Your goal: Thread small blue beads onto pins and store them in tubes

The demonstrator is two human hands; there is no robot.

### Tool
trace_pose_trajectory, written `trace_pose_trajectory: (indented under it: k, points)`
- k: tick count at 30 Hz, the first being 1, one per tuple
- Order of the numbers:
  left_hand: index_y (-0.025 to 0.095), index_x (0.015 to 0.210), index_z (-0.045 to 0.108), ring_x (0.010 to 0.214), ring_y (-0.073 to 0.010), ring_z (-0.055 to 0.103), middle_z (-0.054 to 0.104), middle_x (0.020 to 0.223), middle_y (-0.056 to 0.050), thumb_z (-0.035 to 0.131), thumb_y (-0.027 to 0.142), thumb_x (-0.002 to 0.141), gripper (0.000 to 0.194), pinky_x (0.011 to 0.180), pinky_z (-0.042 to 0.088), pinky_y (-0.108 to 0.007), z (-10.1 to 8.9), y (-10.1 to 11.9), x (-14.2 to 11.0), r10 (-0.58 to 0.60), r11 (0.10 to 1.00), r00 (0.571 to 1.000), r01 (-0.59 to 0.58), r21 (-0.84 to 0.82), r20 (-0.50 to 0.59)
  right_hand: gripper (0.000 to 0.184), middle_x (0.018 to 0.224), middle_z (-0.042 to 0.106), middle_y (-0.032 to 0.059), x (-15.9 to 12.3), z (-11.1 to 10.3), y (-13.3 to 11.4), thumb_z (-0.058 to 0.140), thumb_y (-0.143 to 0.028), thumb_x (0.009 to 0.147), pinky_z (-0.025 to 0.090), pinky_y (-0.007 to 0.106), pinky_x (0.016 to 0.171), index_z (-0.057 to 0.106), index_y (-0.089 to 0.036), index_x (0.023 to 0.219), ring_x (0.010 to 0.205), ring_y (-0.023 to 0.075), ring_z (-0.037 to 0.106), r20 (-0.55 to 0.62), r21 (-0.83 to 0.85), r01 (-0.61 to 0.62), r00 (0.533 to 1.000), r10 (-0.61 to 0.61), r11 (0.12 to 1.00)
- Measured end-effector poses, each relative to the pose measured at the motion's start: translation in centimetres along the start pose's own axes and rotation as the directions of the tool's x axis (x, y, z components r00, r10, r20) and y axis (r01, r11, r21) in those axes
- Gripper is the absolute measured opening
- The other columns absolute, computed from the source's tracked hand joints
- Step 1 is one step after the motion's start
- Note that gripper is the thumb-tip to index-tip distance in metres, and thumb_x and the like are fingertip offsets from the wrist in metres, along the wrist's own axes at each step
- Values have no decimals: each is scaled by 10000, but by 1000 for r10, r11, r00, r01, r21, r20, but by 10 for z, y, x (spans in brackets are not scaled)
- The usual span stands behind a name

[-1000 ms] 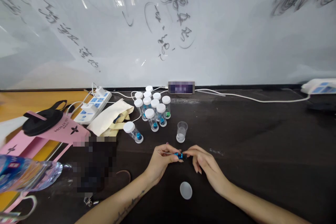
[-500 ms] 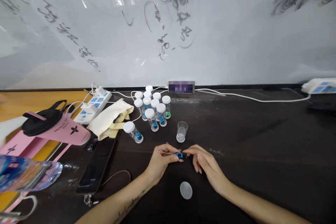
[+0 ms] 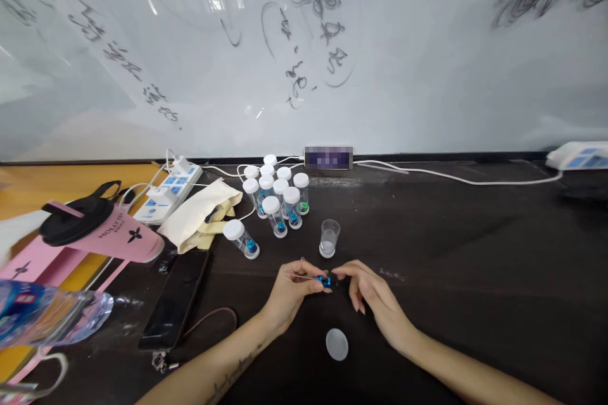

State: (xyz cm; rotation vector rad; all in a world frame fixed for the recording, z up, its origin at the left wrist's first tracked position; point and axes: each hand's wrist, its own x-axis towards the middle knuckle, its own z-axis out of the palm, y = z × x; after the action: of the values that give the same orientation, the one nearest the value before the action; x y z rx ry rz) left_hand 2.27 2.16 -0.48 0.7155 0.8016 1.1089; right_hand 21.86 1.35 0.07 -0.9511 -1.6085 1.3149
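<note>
My left hand [image 3: 299, 291] is closed in a pinch around a small blue part [image 3: 325, 281], which has a shiny surface and a dark right end. A thin pale strand runs from the blue part back across my left fingers. My right hand [image 3: 373, 297] is at the dark end, its index finger stretched out close to or touching it; the other fingers hang loosely bent and apart. Beyond my hands stands an uncapped clear plastic vial [image 3: 329, 238]. A round white lid [image 3: 337, 345] lies on the dark table between my forearms.
Several white-capped vials [image 3: 271, 205] with blue or green pieces stand behind to the left; one vial [image 3: 241, 239] is nearer. Leftward are a phone [image 3: 175, 300], cloth pouch [image 3: 190, 218], pink cup [image 3: 116, 231], plastic bottle [image 3: 52, 313] and power strip [image 3: 168, 193]. A whiteboard [image 3: 403, 76] rises behind.
</note>
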Motion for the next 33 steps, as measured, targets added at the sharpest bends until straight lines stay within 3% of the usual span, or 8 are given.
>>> trace_pose_trajectory:
  k: [11, 23, 33]
  points:
    - [132, 732, 714, 655, -160, 677, 728, 725, -44, 821, 136, 600, 170, 786, 518, -329, 0, 0, 0, -6, 1000, 1000, 6, 2, -4, 487, 946, 549, 74, 0, 0, 0, 301, -479, 990, 384, 266, 497, 679, -179, 1056, 542, 105, 453, 10, -19, -6, 1000, 6, 1000]
    - [127, 727, 712, 656, -158, 672, 723, 720, -43, 813, 124, 604, 158, 727, 524, -294, 2, 2, -1, -2, 1000, 1000, 2, 4, -9, 428, 989, 539, 67, 0, 0, -1, 301, -429, 1002, 387, 276, 530, 626, -202, 1163, 545, 100, 453, -9, 7, -1, 1000, 1, 1000]
    - [130, 735, 713, 662, -155, 677, 726, 730, -40, 810, 113, 611, 159, 731, 523, -289, -1, 0, 1, 10, 1000, 1000, -10, -1, 5, 442, 956, 549, 62, -1, -1, 1, 301, -448, 999, 381, 272, 522, 655, -205, 1105, 549, 104, 451, -6, 1, 15, 1000, -15, 1000]
